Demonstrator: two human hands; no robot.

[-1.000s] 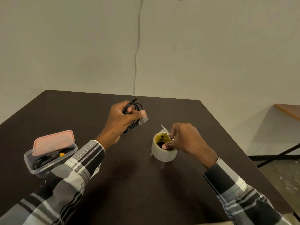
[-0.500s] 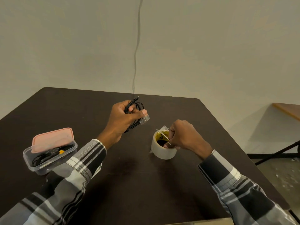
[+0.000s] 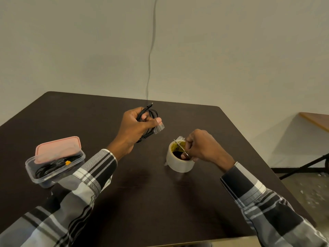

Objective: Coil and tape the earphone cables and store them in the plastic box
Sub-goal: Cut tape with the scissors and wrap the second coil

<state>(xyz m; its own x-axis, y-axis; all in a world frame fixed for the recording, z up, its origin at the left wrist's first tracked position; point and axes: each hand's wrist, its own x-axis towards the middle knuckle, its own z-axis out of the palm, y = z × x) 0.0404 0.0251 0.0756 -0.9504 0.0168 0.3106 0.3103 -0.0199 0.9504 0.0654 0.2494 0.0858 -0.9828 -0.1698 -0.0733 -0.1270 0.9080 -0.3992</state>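
My left hand [image 3: 135, 129] grips a coiled black earphone cable [image 3: 151, 113] above the dark table, its plug end poking up. A short piece of clear tape [image 3: 159, 128] hangs from the thumb tip. My right hand [image 3: 201, 148] pinches a thin metal tool, apparently small scissors [image 3: 180, 147], with its handle end inside the core of a clear tape roll [image 3: 178, 161] lying flat on the table. At the left stands the clear plastic box [image 3: 44, 175], holding black coiled cables with an orange part. Its pink lid [image 3: 57, 148] lies loosely across it.
The dark table [image 3: 142, 202] ends at a front edge near me and a right edge beside bare floor. A wall with a hanging wire [image 3: 150, 50] stands behind it. Another wooden table [image 3: 316, 120] with black legs is at far right.
My right hand has lowered the thin metal tool toward the tape roll's core and its blade now lies flatter. My left hand keeps the coiled cable and the tape piece about where they were.
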